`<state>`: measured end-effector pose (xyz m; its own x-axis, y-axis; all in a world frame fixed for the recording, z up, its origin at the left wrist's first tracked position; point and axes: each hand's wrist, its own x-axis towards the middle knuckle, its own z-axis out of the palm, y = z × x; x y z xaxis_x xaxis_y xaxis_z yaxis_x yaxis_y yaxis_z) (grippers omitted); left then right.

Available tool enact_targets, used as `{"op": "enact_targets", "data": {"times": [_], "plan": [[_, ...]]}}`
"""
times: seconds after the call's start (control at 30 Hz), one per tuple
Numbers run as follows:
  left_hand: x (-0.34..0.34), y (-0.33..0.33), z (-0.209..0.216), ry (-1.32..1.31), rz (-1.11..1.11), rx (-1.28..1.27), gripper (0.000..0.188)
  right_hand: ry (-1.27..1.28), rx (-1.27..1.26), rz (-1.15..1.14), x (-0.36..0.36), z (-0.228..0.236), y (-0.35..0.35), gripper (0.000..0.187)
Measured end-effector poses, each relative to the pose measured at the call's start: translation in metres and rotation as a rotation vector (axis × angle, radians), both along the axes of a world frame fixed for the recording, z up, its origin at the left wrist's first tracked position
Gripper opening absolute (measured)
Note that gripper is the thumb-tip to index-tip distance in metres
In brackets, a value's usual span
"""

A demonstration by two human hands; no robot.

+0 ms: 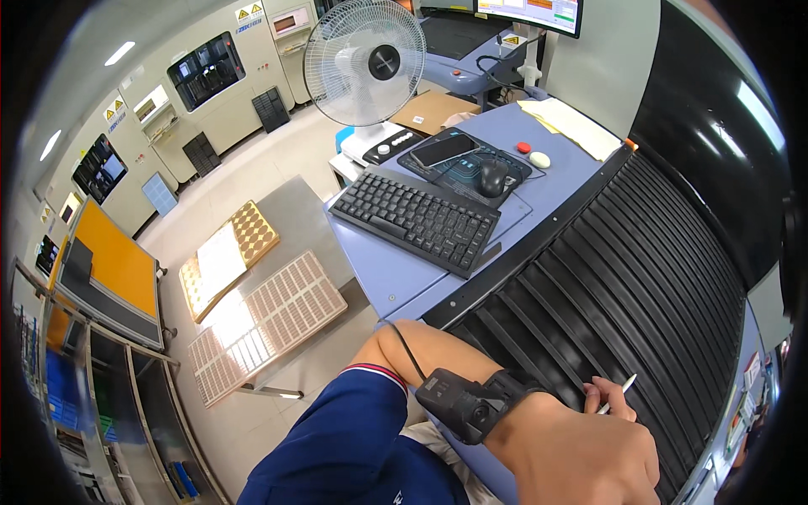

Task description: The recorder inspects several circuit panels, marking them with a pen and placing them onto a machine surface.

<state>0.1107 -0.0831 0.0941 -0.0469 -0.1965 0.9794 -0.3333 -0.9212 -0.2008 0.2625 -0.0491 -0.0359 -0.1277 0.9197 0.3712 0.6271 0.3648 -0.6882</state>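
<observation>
My left hand (581,454) reaches across the lower right, its back toward me. Beyond the knuckles, curled fingers are closed around a slim white pen-like stick (629,384), whose lower end is hidden among them. On the left wrist sits a black strapped device (468,404) with a cable along the forearm. Beneath and beyond the hand spreads a black ribbed bellows cover (581,295). No part of my right hand can be made out.
Left of the cover, a blue worktop (370,278) carries a black keyboard (417,216), mouse (494,175), phone (446,150) and yellowish sheets (576,126). A white fan (364,67) stands behind. At left, a metal table (307,219) holds perforated panels (269,324); shelving (126,396) stands lower left.
</observation>
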Motion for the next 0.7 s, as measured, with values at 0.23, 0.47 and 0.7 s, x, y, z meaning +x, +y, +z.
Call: {"op": "enact_targets", "data": {"times": [0.23,0.47,0.7], "plan": [[-0.004,-0.002,0.005,-0.134,-0.013,-0.012,0.025,0.005,0.109,0.095,0.008,-0.006,0.006,0.011],[-0.018,-0.014,0.007,-0.039,0.002,-0.165,0.023,0.003,0.127,0.095,0.007,-0.006,0.006,0.010],[-0.022,-0.010,0.008,0.072,-0.124,-0.195,0.026,-0.001,0.096,0.118,0.007,-0.005,0.005,0.011]]}}
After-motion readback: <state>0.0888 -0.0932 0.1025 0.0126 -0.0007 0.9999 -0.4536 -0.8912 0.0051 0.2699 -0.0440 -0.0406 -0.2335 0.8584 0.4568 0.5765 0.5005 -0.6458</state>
